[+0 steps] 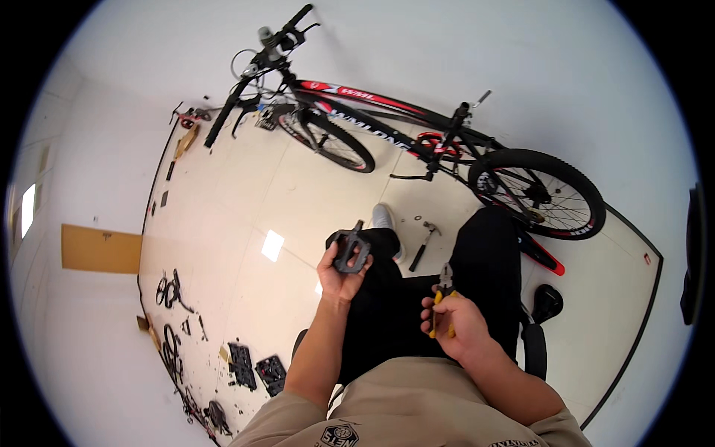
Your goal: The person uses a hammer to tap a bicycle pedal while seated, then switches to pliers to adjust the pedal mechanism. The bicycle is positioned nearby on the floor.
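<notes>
A black bicycle pedal (348, 252) rests in my left hand (339, 279), its threaded end pointing up and away from me. My fingers wrap round the pedal's frame. In my right hand (460, 325) is a pair of pliers (445, 287) with yellow-and-black handles, jaws pointing forward. The two hands are apart, held above my lap, and the pliers do not touch the pedal. Beyond my knees stands a black and red bicycle (387, 127), leaning by the wall. A crank arm (410, 177) shows on its near side with no pedal on it.
On the floor between my feet lies a claw hammer (424, 246), near a small ring (418, 218). A bicycle saddle (547, 303) and a red-tipped mudguard (544, 255) are at the right. Open tool cases (241, 365) and scattered bicycle parts (173, 290) lie at the left.
</notes>
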A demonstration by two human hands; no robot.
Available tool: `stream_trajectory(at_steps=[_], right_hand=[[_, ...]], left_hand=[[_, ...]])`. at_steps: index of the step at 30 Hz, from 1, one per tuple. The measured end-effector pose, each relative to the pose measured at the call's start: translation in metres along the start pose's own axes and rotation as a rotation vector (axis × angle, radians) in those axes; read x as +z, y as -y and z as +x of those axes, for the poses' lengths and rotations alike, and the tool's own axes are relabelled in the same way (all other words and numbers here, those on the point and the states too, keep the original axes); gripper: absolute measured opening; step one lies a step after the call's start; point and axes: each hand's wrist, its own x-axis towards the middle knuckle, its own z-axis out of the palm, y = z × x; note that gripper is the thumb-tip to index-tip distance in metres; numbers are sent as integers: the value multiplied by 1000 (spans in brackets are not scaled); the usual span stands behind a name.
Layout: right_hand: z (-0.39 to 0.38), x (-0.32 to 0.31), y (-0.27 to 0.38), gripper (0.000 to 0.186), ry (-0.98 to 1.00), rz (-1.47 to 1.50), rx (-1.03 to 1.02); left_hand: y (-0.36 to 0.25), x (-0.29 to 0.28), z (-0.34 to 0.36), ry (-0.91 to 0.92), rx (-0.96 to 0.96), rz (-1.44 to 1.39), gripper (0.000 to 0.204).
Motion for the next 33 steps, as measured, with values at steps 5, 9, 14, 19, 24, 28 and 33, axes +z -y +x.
stream_trajectory(at_steps=[5,9,14,19,24,28,33], right_hand=[[-3,2,2,37,0,-28,-9],[-6,6,3,40,-9,-38,-2],[-7,7,3,42,-5,-40,-3],[-5,5,3,42,2,-27,-4],[-4,1,2,37,18,-19,4],[-6,2,3,39,12,-30,1],[-4,4,2,39,7,-34,3]], left_hand=[[-1,-1,0,41,-23,4,35],[1,-4,0,34,-20,-3,40],[0,-6,1,99,-28,-12,40],[1,3,2,96,-31,-43,36],[0,0,2,114,-30,-13,35],[1,2,2,113,-22,-14,34],[0,-5,2,119,-37,-29,35]])
